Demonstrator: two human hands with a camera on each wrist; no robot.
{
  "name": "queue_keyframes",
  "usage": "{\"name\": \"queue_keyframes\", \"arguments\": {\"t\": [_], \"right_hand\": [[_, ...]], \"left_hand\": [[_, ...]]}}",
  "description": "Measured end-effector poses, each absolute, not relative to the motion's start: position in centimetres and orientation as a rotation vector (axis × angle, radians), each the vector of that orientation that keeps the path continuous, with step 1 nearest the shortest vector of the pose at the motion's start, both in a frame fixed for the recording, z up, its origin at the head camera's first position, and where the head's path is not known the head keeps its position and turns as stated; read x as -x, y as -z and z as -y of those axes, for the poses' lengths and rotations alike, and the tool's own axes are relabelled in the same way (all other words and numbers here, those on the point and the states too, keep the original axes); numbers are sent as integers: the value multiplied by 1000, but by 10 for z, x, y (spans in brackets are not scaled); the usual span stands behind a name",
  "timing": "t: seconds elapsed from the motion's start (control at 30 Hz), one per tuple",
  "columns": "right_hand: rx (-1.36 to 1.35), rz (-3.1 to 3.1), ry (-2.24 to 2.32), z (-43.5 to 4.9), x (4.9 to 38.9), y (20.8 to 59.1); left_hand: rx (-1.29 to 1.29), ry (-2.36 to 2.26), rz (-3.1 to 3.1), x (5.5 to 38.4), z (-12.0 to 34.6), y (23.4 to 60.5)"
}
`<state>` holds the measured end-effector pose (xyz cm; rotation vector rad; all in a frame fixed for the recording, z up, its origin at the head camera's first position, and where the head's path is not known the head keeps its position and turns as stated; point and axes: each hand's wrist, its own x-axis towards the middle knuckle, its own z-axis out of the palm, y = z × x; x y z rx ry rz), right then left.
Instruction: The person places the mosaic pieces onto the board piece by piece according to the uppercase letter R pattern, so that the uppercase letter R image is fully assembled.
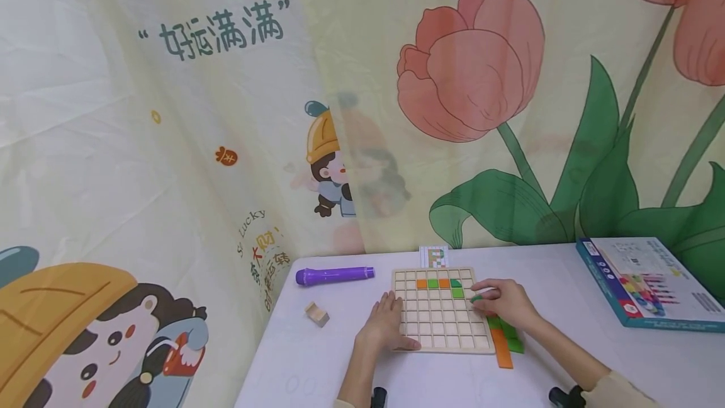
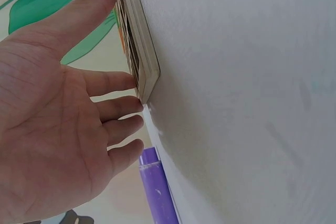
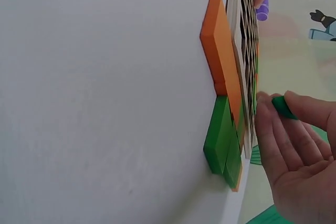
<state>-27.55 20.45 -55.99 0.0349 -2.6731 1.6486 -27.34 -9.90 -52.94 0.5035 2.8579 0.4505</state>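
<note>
A wooden grid board (image 1: 443, 326) lies on the white table, with a short row of orange and green tiles (image 1: 433, 283) in its upper cells. One lighter green tile (image 1: 457, 293) sits just below the row's right end. My left hand (image 1: 382, 326) rests along the board's left edge, fingers fairly straight, thumb over the near corner. Between thumb and fingertips, my right hand (image 1: 511, 303) pinches a small dark green piece (image 3: 283, 107) over the board's right side. Beside that edge lie orange strips (image 3: 220, 51) and green strips (image 3: 219, 140), partly under the right hand in the head view.
A small pattern card (image 1: 435, 257) stands behind the board. To the left are a purple pen-like tube (image 1: 335, 276) and a small wooden block (image 1: 317, 314). A flat printed box (image 1: 651, 282) lies at the right, near the printed curtain.
</note>
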Motion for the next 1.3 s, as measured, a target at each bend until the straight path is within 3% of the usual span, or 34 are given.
{"name": "queue_keyframes", "arguments": {"t": [0.6, 0.87, 1.3], "right_hand": [[-28, 2617, -1813, -191, 285, 565], [56, 2666, -1571, -185, 289, 564], [109, 2658, -1658, -180, 294, 568]], "left_hand": [[-496, -444, -2840, 275, 97, 531], [-496, -424, -2848, 276, 97, 533], [-493, -440, -2850, 276, 99, 535]]}}
